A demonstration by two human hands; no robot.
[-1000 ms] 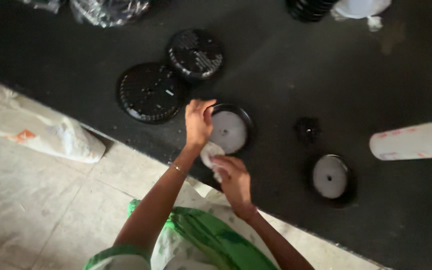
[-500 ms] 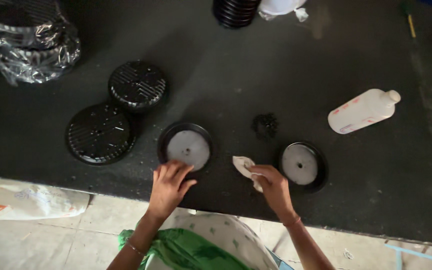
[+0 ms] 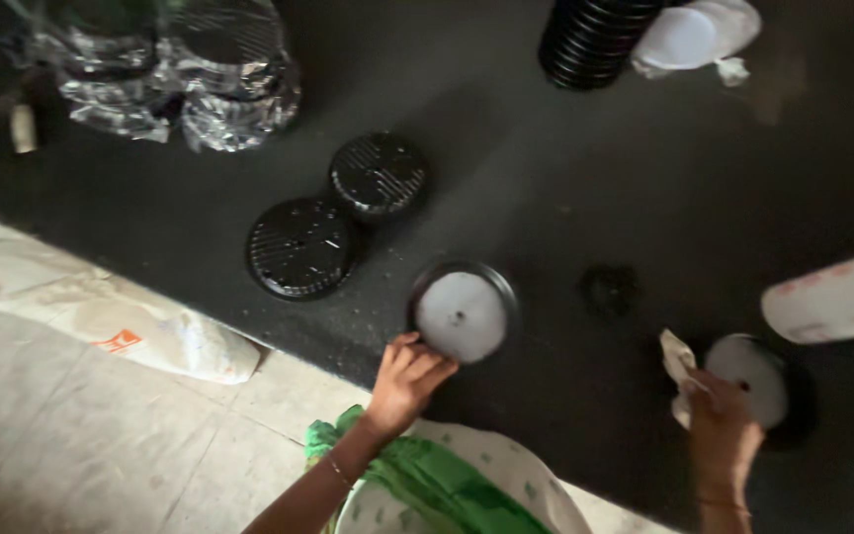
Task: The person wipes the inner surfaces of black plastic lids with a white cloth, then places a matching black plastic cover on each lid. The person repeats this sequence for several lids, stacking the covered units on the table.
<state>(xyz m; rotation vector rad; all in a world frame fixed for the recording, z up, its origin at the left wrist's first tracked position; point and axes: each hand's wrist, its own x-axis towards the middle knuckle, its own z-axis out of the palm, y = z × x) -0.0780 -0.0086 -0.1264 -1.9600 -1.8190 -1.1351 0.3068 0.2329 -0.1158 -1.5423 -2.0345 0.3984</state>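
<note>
resting at the near edge of the dark surface (image 3: 565, 178), the left hand (image 3: 407, 381) had its fingers curled on the rim of a round black dish with a white disc inside (image 3: 463, 314), touching it but not lifting it. the right hand (image 3: 719, 435) was closed on a crumpled white cloth (image 3: 679, 368), held against the near side of a second black dish with a white disc (image 3: 755, 381). the two hands were well apart.

other items: two ribbed black lids (image 3: 300, 247) (image 3: 379, 175), side by side and just touching, left of the first dish; a small dark knob-like piece (image 3: 608, 289) between the dishes; a white bottle lying on its side (image 3: 835, 297) at the right edge; a stack of black dishes (image 3: 593, 38) at the far side with white discs (image 3: 689, 35) beside it; foil-wrapped bundles (image 3: 180, 79) far left; a white sack (image 3: 101, 311) on the tiled floor.

step judged: wiping the second dish while steadying the first. the next move would likely call for pressing the cloth around the disc without shifting it in its rim.
</note>
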